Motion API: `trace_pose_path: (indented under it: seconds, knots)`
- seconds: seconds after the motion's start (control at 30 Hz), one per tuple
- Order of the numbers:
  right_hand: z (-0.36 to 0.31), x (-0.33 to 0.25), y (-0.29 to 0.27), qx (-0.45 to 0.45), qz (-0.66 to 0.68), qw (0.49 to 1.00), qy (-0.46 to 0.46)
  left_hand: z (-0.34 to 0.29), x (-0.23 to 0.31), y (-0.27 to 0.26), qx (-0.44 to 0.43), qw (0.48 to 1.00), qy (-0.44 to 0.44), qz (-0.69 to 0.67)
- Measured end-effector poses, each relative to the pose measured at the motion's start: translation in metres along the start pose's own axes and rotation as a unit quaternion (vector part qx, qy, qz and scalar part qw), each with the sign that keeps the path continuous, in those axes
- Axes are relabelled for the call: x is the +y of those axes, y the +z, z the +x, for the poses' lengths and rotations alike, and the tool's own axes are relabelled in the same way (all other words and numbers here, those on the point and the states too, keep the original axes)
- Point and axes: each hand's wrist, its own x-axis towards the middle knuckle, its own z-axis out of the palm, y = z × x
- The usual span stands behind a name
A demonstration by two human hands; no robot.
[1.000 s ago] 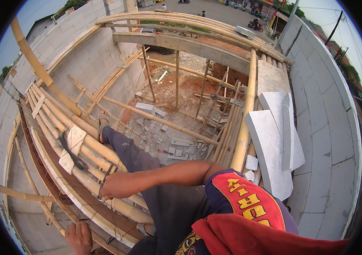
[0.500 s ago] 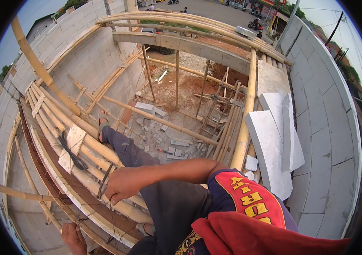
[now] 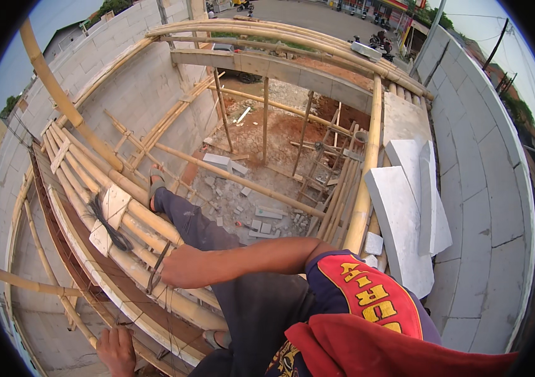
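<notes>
Entry, rebar tying on scaffold, as I read it from the head view.

Right hand [image 3: 182, 267]: reaches across to the left, fingers closed around a thin dark metal hook tool [image 3: 157, 270] that points down at the rusty brown rebar cage [image 3: 85, 276] lying along the near-left curved formwork.

Left hand [image 3: 116, 349]: low at the near edge, on the cage beside thin tie wire [image 3: 154, 317]; I cannot tell whether its fingers pinch the wire.

Bundle of black tie wires [image 3: 107, 220]: lies on a pale flat board [image 3: 113, 207] atop the yellow bamboo poles [image 3: 91, 182], just beyond the right hand.

Judgement: I would keep the hook square to the bar crossing, twist snugly without snapping the wire, and keep my weight on the poles.

Containers: none visible. Grey concrete blocks [image 3: 399, 220] are stacked on the right.
</notes>
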Motion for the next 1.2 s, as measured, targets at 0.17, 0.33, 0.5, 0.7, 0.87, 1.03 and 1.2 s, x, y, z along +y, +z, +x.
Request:
trace_pose_path:
  seconds: [0.17, 0.33, 0.5, 0.7, 0.87, 1.03, 1.2]
  knots:
    - [-0.003, -0.002, -0.001, -0.135, 0.268, 0.917, -0.263, -0.003, -0.005, 0.004, 0.0, 1.0, -0.01, 0.017]
    - [0.012, 0.009, -0.002, 0.165, 0.318, 0.923, -0.139, -0.005, 0.002, 0.001, -0.019, 1.0, 0.006, -0.009]
    - [0.012, 0.012, 0.018, 0.054, 0.042, 0.998, -0.008, -0.001, 0.0, 0.002, 0.015, 0.999, 0.02, 0.026]
    - [0.003, 0.0, 0.026, -0.103, 0.207, 0.952, -0.2, -0.016, -0.018, 0.013, -0.014, 0.999, -0.021, 0.023]
    - [0.006, 0.009, 0.008, 0.105, 0.421, 0.885, -0.167, -0.018, -0.011, 0.01, -0.025, 0.999, -0.026, 0.009]
    - [0.022, 0.024, 0.015, 0.12, 0.176, 0.976, 0.041, -0.007, 0.008, 0.004, -0.01, 1.0, 0.026, 0.002]
    - [0.012, 0.02, 0.04, -0.108, 0.127, 0.979, -0.114, -0.009, -0.011, 0.014, -0.019, 0.999, -0.011, 0.034]
